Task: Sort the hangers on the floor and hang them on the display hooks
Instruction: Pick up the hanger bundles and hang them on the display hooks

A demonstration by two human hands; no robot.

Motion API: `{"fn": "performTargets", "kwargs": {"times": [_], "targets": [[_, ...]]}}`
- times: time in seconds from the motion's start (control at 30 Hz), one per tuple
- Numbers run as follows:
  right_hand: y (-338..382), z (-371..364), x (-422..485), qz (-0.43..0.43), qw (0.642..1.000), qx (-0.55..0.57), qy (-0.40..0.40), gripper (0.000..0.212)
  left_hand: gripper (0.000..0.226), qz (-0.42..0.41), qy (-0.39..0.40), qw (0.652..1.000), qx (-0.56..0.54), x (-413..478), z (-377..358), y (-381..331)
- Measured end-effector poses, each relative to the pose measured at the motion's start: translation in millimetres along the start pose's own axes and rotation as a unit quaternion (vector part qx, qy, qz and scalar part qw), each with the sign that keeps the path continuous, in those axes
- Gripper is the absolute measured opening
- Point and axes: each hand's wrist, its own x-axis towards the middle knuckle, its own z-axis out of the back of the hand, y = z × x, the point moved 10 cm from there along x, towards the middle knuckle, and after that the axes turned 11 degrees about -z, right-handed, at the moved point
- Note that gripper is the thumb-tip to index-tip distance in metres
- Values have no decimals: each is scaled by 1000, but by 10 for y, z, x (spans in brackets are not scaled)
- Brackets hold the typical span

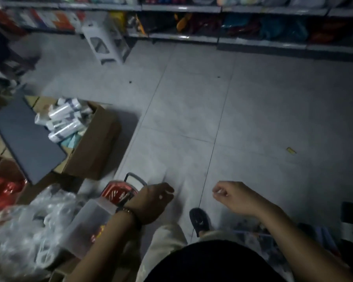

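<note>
My left hand (153, 202), with a bracelet at the wrist, hangs over the grey floor beside a red basket (116, 192). Its fingers are loosely curled and apart, and nothing shows in it. To its right, my right hand (230, 197) is curled into a loose fist, also with nothing visible in it. A clear plastic bag (29, 226) at the lower left holds white curved pieces that may be hangers; blur hides their shape. No display hooks are in view.
An open cardboard box (94, 147) of white rolls stands on the left, with a dark flat panel (27, 137) leaning on it. A clear plastic bin (90, 222) sits by the basket. A white step stool (106, 43) stands before stocked shelves (181, 38). My shoe (199, 219) is below.
</note>
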Motion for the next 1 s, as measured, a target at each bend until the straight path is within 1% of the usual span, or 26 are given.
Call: {"fn": "performTargets", "kwargs": {"times": [0.1, 0.23, 0.33, 0.37, 0.4, 0.47, 0.57, 0.63, 0.7, 0.73, 0.8, 0.87, 0.93, 1.0], "targets": [[-57, 454, 139, -25, 998, 37, -38, 22, 21, -10, -10, 1000, -10, 429, 382, -40], [-276, 1017, 321, -76, 985, 116, -99, 11, 17, -74, 57, 996, 6, 1184, 617, -236], [-505, 1360, 410, -117, 963, 194, -144, 11, 21, -136, 127, 982, 33, 1954, 732, -585], [-576, 1465, 424, -134, 952, 219, -164, 16, 23, -159, 152, 974, 50, 2230, 767, -738], [-642, 1583, 413, -156, 939, 242, -188, 20, 26, -200, 174, 962, 65, 2515, 785, -909], [-753, 1817, 299, -199, 899, 312, -233, 19, 27, -292, 221, 924, 113, 2999, 784, -1325], [-868, 2072, 0, -243, 838, 393, -290, 18, 25, -375, 287, 859, 198, 3433, 692, -1999], [-939, 2166, -241, -273, 810, 398, -333, 18, 23, -418, 310, 826, 214, 3558, 557, -2477], [-1055, 2072, -530, -309, 768, 416, -376, 22, 23, -460, 348, 784, 229, 3524, 281, -2929], [-1147, 1940, -661, -329, 740, 436, -392, 22, 24, -472, 367, 767, 233, 3467, 117, -3109], [-1322, 1537, -928, -361, 669, 495, -421, 19, 23, -502, 407, 725, 240, 3268, -292, -3415], [-1455, 1122, -1132, -381, 613, 528, -448, 14, 22, -521, 443, 687, 244, 3050, -663, -3598], [-1592, 592, -1374, -403, 539, 569, -473, 11, 21, -524, 479, 650, 270, 2822, -1129, -3681], [-1658, 12, -1492, -414, 441, 633, -483, 14, 21, -526, 508, 608, 308, 2607, -1568, -3720]]}}
